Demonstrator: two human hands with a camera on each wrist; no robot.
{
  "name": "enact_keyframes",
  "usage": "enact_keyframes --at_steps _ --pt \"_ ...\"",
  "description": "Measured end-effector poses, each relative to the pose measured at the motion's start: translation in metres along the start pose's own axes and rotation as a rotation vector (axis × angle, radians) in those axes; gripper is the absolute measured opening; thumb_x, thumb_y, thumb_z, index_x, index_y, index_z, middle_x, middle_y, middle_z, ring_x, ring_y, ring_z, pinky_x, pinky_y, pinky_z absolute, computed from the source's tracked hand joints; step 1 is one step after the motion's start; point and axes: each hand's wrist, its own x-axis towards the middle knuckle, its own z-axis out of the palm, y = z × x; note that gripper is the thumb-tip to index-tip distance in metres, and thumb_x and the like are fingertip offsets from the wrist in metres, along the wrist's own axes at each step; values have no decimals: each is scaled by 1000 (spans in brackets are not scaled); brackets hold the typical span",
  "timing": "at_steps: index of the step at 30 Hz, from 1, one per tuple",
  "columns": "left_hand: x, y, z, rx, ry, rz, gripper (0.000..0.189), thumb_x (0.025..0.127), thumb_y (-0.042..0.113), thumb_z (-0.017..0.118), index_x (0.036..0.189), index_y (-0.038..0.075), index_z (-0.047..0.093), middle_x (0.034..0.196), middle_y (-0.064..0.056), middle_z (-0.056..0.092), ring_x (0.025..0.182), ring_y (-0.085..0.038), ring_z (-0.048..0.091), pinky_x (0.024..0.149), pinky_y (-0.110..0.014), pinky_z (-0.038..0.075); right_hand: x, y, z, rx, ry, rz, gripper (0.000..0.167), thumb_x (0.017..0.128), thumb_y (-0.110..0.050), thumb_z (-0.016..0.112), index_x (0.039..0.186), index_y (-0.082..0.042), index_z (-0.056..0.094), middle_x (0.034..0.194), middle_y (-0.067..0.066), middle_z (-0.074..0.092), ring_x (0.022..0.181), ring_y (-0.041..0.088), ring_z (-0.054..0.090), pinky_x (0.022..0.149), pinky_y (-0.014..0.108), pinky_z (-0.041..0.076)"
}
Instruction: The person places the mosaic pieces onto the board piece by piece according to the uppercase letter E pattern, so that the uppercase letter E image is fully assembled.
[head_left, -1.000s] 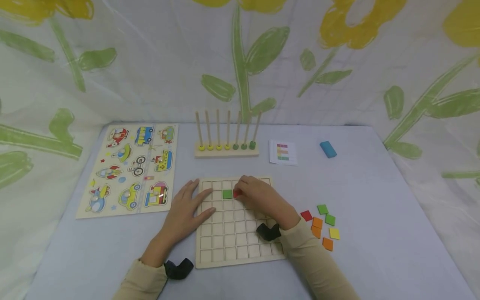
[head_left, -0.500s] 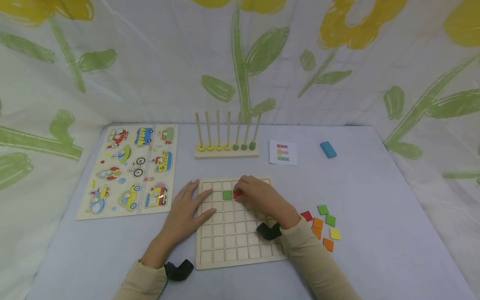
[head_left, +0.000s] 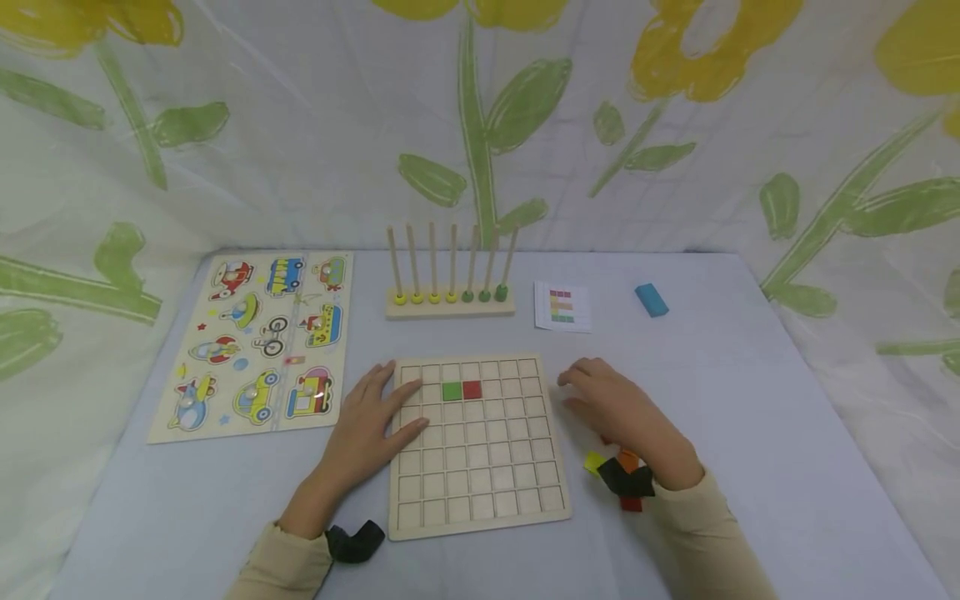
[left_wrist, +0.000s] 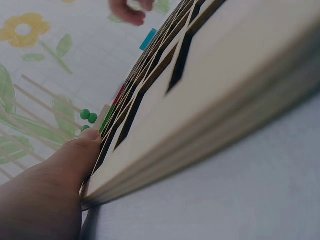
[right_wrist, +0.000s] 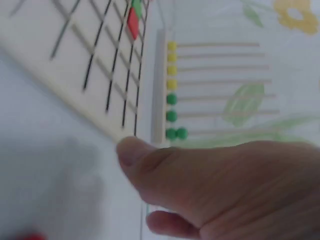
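Observation:
A wooden grid board (head_left: pixel 480 479) lies flat on the table. In its second row a green tile (head_left: pixel 452 391) and a red tile (head_left: pixel 472 390) sit side by side in neighbouring cells. My left hand (head_left: pixel 371 429) rests on the board's left edge with fingers spread; its thumb shows against the edge in the left wrist view. Just off the board's right side is my right hand (head_left: pixel 622 412), fingers loosely bent, with nothing seen in them. Under its wrist lie loose tiles, including a yellow tile (head_left: pixel 594 463), an orange tile (head_left: pixel 628 459) and a red tile (head_left: pixel 632 504); the arm hides others.
Behind the board stands a peg stand (head_left: pixel 450 308) with yellow and green beads. To its right lie pattern cards (head_left: pixel 562 307) and a blue block (head_left: pixel 652 300). A vehicle puzzle board (head_left: pixel 255 342) occupies the table's left. A flower-printed curtain (head_left: pixel 322 167) hangs behind.
My right hand has let go of the red tile, leaving it beside the green one, and moved right off the board over the loose tiles. My left hand stays in place.

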Motion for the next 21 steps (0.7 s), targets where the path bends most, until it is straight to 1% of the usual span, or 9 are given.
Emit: enact_keyframes --at_steps 2,5,9,14,17,21 --pt "0 0 0 -2 -2 0 60 87 55 60 138 24 51 154 -14 29 144 -36 19 111 -60 21 -15 6 0 -11 -28 45 25 84 -13 74 108 -9 67 107 3 62 96 18 55 80 31 53" --pt "0 0 0 -9 -8 -6 61 87 56 60 138 24 51 154 -14 29 144 -36 19 111 -60 21 -34 14 2 -27 -64 83 26 82 -12 75 106 -9 68 104 3 62 93 18 52 75 29 52" --pt "0 0 0 -24 -16 -17 61 87 56 59 138 24 51 154 -14 28 144 -35 19 111 -61 21 -50 17 4 -12 -109 127 26 81 -16 77 105 -11 68 102 1 62 92 16 51 74 28 52" --pt "0 -1 -2 -33 -7 -15 60 87 55 60 138 24 51 154 -14 29 144 -35 19 110 -62 21 -55 20 7 18 -116 125 24 82 -16 76 105 -12 68 101 -1 62 90 14 51 74 27 52" --pt "0 -2 -1 -37 -9 -14 60 87 56 60 138 25 51 154 -14 29 144 -35 19 110 -61 21 -55 21 9 31 -92 114 26 82 -15 76 106 -11 67 100 -1 62 90 13 53 75 28 53" --pt "0 -4 2 -31 -12 -12 60 88 58 58 138 26 51 155 -13 28 144 -35 19 111 -61 22 -54 21 11 47 -68 120 29 84 -14 74 111 -10 65 103 0 62 92 14 55 79 31 54"
